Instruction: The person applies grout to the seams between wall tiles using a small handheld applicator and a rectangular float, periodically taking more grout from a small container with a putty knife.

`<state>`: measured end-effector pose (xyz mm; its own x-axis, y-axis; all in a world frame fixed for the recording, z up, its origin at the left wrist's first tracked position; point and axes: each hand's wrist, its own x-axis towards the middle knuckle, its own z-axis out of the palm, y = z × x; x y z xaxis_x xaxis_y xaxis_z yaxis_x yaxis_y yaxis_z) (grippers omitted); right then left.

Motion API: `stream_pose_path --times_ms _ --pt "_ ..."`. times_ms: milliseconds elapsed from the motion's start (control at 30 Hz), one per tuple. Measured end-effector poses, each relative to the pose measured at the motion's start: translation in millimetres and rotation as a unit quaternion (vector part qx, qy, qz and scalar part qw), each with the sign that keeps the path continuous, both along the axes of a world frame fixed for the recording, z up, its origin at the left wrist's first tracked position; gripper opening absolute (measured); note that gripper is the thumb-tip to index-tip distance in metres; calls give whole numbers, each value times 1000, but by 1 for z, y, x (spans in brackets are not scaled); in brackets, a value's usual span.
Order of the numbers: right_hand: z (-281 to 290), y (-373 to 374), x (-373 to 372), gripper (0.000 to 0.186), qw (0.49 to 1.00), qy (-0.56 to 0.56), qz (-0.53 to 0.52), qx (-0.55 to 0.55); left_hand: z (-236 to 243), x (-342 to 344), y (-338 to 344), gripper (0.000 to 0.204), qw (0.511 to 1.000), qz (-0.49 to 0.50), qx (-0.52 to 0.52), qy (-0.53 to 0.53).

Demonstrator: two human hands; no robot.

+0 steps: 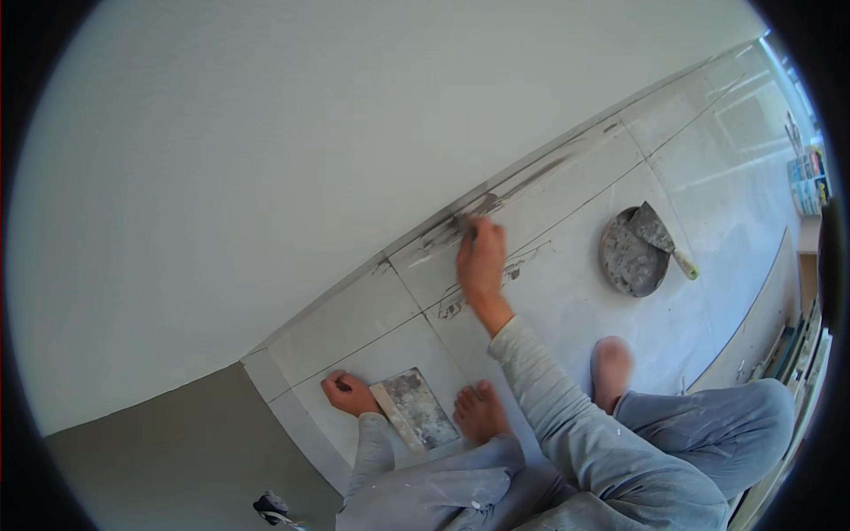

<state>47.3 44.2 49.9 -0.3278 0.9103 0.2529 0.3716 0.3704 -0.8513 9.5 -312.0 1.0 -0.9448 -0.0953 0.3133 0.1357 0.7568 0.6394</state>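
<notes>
My right hand [482, 261] reaches to the foot of the white wall [266, 177], its fingers pinched together beside dark grey smears [487, 205] along the wall joint. A small dark thing at its fingertips is blurred; I cannot tell its kind. Curled closed on the pale tiles [345, 354], my left hand [350, 396] has something dark showing within the fingers. Right beside it lies a paste-stained flat trowel [423, 409] with a pale strip along one side. Farther right, a round bowl [633, 265] holds grey paste, with a putty knife [653, 228] resting across its rim.
My bare feet [481, 412] are on the tiles between the trowel and the bowl. A bucket [807, 184] with tools stands at the far right. Boards and long strips [788, 341] lie along the right side. Grey wall [177, 451] borders the lower left, near a dark object with wires [271, 507].
</notes>
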Motion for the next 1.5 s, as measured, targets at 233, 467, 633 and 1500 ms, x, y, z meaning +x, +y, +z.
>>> stream_pose_path --times_ms 233,467,633,1500 --pt "2 -14 -24 22 991 -111 27 -66 3 3 6 6 1000 -1 -3 5" --pt "6 -90 -48 26 970 -35 190 -146 -3 2 5 6 1000 -6 13 -6" --pt "6 14 9 26 1000 -2 -25 -17 4 3 3 6 999 9 -5 -33" --pt "-1 4 -16 22 992 -124 22 -17 1 4 6 7 999 -3 13 -35"
